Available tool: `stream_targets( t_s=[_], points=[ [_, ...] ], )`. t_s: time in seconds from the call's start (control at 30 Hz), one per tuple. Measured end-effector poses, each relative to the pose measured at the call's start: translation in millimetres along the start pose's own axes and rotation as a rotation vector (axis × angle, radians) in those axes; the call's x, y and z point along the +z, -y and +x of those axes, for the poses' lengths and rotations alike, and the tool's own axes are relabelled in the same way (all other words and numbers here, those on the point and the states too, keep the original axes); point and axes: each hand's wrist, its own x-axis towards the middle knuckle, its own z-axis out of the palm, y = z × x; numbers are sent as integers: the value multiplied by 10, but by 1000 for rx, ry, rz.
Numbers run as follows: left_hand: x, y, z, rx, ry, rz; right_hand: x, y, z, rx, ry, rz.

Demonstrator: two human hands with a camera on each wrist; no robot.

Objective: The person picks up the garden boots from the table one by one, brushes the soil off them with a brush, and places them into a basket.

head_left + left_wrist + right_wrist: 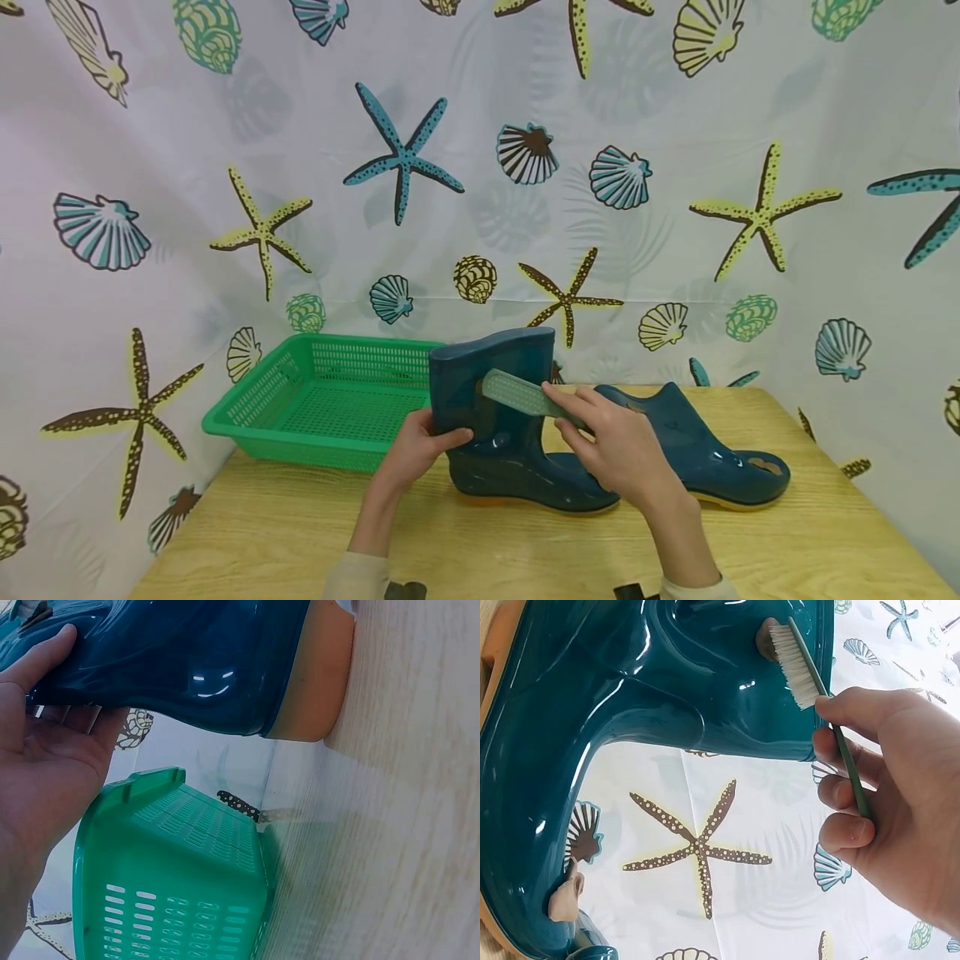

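Left hand: The person's left hand (423, 442) grips a dark blue rubber boot (498, 446) by the back of its shaft, thumb laid along the near side, fingers behind.
Boot in hand: It stands upright on a wooden table (300, 533), toe pointing right, its orange heel touching the tabletop.
Right hand: The person's right hand (615, 437) clasps a green brush (517, 393) by the handle, fingers curled about it.
Bristles: White, turned toward the shaft at a brown patch (765, 639) just below the boot's rim (how hard they press, if at all, cannot be told).
Toe: A tan patch (564, 904) shows near the front of the boot in the right wrist view.
Second boot: A matching boot (697, 450) sits to the right, partly behind the right hand, a brown patch on its toe.
Basket: A green plastic basket (322, 450) rests on the table at left, near the left hand.
Backdrop: A white curtain (465, 242) printed with starfish and shells hangs behind.
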Motion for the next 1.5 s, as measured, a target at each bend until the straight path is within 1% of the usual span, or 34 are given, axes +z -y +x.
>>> stream_targets(
  t_s=[0.13, 0.2, 0.3, 0.43, 0.5, 0.6, 0.7, 0.87, 0.97, 1.13, 1.2, 1.33, 1.5],
  points=[
    [9, -19, -2, -2, -7, 11, -31, -14, -7, 20, 23, 7],
    [14, -24, -4, -4, -12, 9, -48, -19, -7, 20, 16, 15],
    [19, -24, -2, -11, -16, 8, -68, -28, -8, -3, -46, 38],
    [22, -21, 7, -15, -16, 17, -70, -37, 2, -77, -155, 47],
    [18, -20, 12, -12, -15, 24, -56, -29, 11, -112, -172, 44],
    [8, -22, 10, 2, -2, 25, -19, -4, 25, -147, -158, 36],
    [-3, -20, 6, 13, 18, 18, 25, 26, 28, -148, -128, 20],
    [-13, -18, -5, 15, 28, 24, 60, 42, 22, -118, -83, -19],
    [-14, -20, -9, 12, 24, 35, 35, 28, 7, -94, -57, -25],
    [-6, -24, -5, 1, 15, 43, -13, -9, -15, -30, -2, -28],
    [0, -28, -4, -1, 7, 44, -22, -19, -14, -20, 11, -28],
    [4, -35, -1, -12, -5, 44, -38, -26, -10, -32, -4, 7],
    [-3, -33, -14, -7, 1, 30, -14, -2, 1, -85, -76, 61]
  ],
)
